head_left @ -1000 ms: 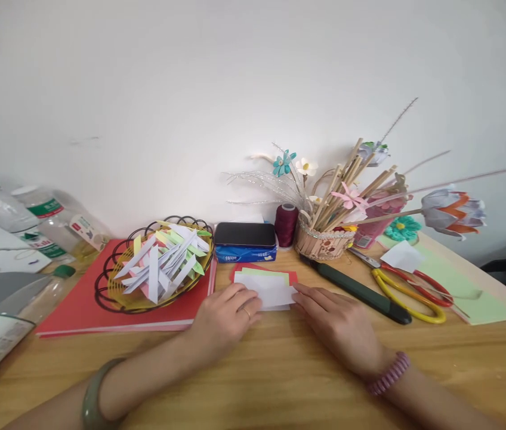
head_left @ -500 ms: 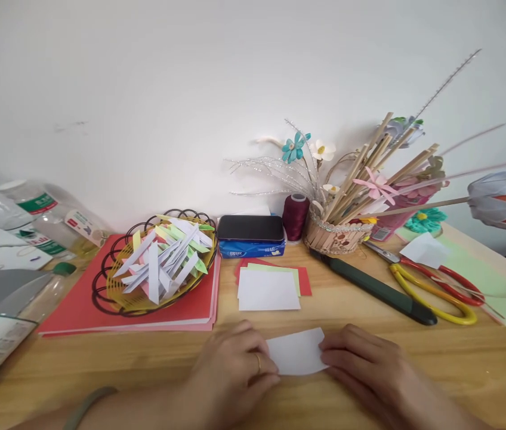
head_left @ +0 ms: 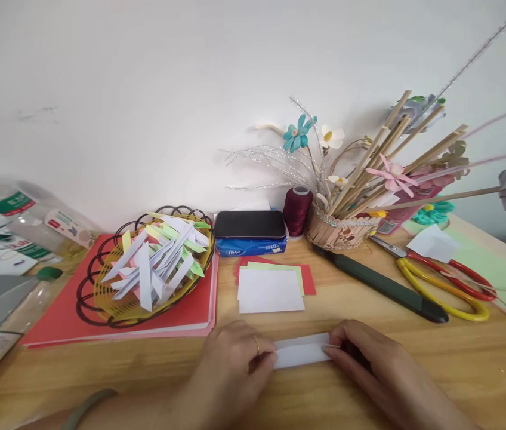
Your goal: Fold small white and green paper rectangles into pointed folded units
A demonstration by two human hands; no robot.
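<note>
Wooden table (head_left: 481, 364) runs up to a plain white wall, and the head camera looks down at its near edge, where both hands work. Left hand (head_left: 230, 373) and right hand (head_left: 378, 370) pinch the two ends of a folded white paper strip (head_left: 302, 351), fingertips closed on it; the strip lies flat on the wood, low in the middle of the view, close to the table's near edge. Just beyond it, with a narrow band of bare wood between, sits a small stack of paper squares (head_left: 271, 289), white on top with green and red edges showing behind. Against the stack's far side lies a blue tissue pack (head_left: 250, 245) with a dark phone (head_left: 250, 224) on top.

To the left, a red folder (head_left: 190, 310) bears a wire basket (head_left: 101, 298) filled with folded paper pieces (head_left: 154, 263); its right edge stands near the stack. Plastic bottles (head_left: 15, 209) crowd the far left. To the right, a dark utility knife (head_left: 387, 286) lies slantwise, with yellow scissors (head_left: 450, 292) and red scissors (head_left: 468, 275) beyond it. A stick holder (head_left: 342, 230) full of wooden sticks stands by the wall, beside a maroon thread spool (head_left: 298, 210). Open wood lies right of the right hand.
</note>
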